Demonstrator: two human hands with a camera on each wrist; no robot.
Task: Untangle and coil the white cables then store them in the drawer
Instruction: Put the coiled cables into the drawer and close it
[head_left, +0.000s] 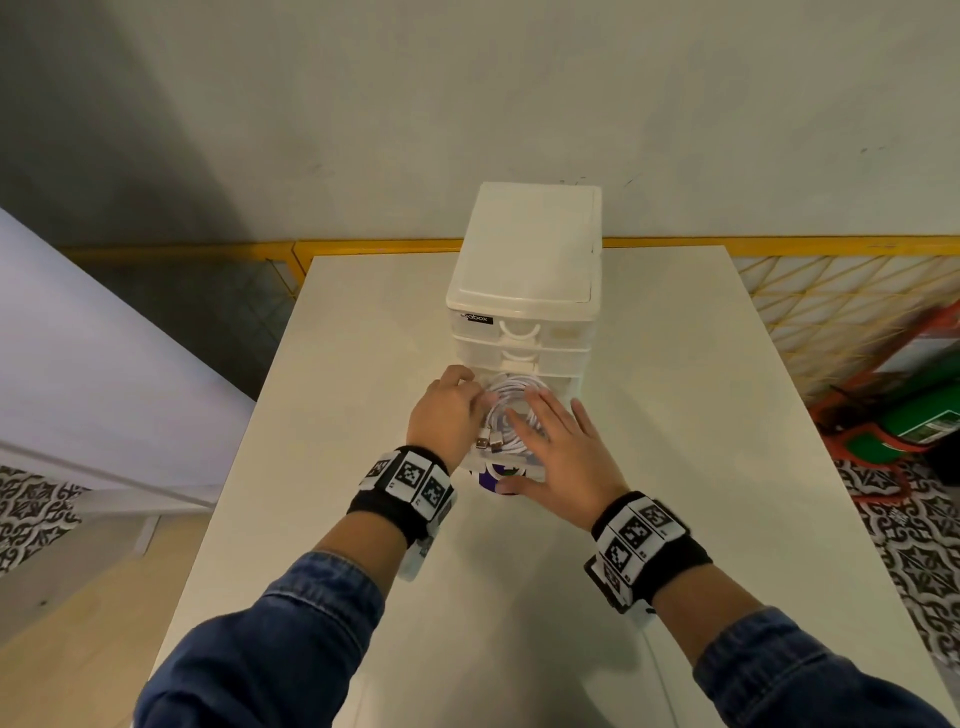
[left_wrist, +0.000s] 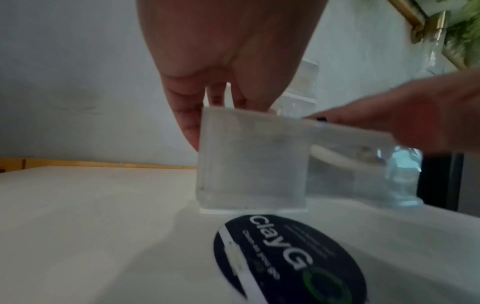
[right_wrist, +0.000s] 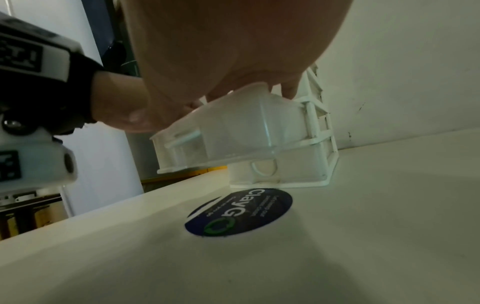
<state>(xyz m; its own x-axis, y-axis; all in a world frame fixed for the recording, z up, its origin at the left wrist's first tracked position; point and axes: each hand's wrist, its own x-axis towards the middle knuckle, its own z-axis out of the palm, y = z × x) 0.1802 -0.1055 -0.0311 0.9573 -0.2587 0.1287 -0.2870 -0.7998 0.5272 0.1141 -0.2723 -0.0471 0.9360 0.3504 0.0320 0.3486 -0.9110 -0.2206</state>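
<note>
A white plastic drawer unit (head_left: 524, 249) stands at the far middle of the table. Its bottom drawer (head_left: 577, 388) is pulled out toward me. Coiled white cables (head_left: 511, 392) lie inside it, with two USB plugs (head_left: 488, 444) near the front left. My left hand (head_left: 467, 400) reaches over the drawer's left wall, fingertips on the coil. In the left wrist view its fingers (left_wrist: 187, 119) hang fairly straight, one outside the translucent wall (left_wrist: 249, 164). My right hand (head_left: 545, 418) lies flat with fingers spread on the cables, thumb at the drawer's front.
A round dark "ClayGo" sticker (right_wrist: 239, 211) is on the white table (head_left: 675, 415) just below the drawer's front. The unit's two upper drawers (head_left: 519, 332) are closed. A yellow railing (head_left: 831, 291) and red and green items (head_left: 924, 410) are beyond the table's right edge.
</note>
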